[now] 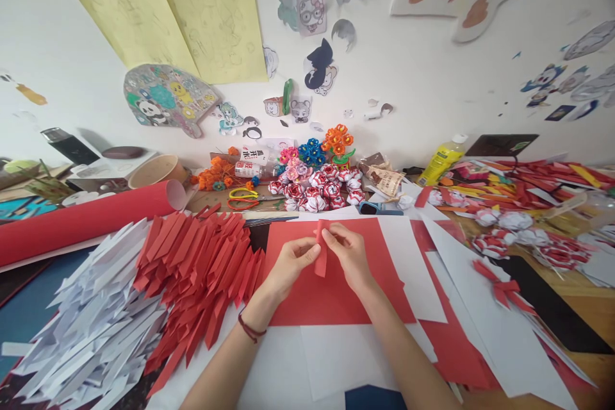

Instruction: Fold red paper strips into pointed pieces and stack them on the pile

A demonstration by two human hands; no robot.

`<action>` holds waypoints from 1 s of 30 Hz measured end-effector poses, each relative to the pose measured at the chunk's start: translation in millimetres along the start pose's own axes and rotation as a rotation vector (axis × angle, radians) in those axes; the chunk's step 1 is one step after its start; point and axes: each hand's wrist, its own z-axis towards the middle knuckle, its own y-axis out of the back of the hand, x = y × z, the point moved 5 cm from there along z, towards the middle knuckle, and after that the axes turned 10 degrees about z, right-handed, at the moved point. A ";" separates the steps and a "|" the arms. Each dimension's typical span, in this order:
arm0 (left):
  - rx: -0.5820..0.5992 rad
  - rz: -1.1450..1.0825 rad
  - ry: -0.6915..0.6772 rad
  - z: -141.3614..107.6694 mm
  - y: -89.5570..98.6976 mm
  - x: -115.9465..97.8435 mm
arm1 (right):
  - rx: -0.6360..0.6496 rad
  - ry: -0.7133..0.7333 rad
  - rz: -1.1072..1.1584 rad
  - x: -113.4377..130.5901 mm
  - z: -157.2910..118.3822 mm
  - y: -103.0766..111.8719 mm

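Observation:
Between my two hands a narrow folded strip of red paper (321,261) is held upright over a large red paper sheet (369,298). My left hand (294,264) pinches its left edge with thumb and fingers. On the other side, my right hand (346,255) grips the strip near its upper part, thumb against it. Left of my hands lies a heap of folded red paper strips (192,262), and beyond it a heap of folded white paper strips (100,314).
Red-and-white paper flowers (319,191) stand at the back by the wall. White sheets (480,307) and a black flat object (552,307) lie right. A red paper roll (96,221) lies left. A yellow bottle (441,161) and yellow-handled pliers (243,196) are at the back.

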 end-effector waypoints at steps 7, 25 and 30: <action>0.007 -0.039 0.010 -1.6 -0.3 -0.7 | -0.047 0.101 -0.099 3.1 -2.5 1.7; -0.019 -0.026 0.065 -3.4 -1.5 0.4 | -0.027 0.081 -0.099 15.2 -4.7 0.9; -0.020 -0.016 0.031 -2.5 0.7 3.1 | -0.027 0.063 -0.096 16.3 -4.2 2.3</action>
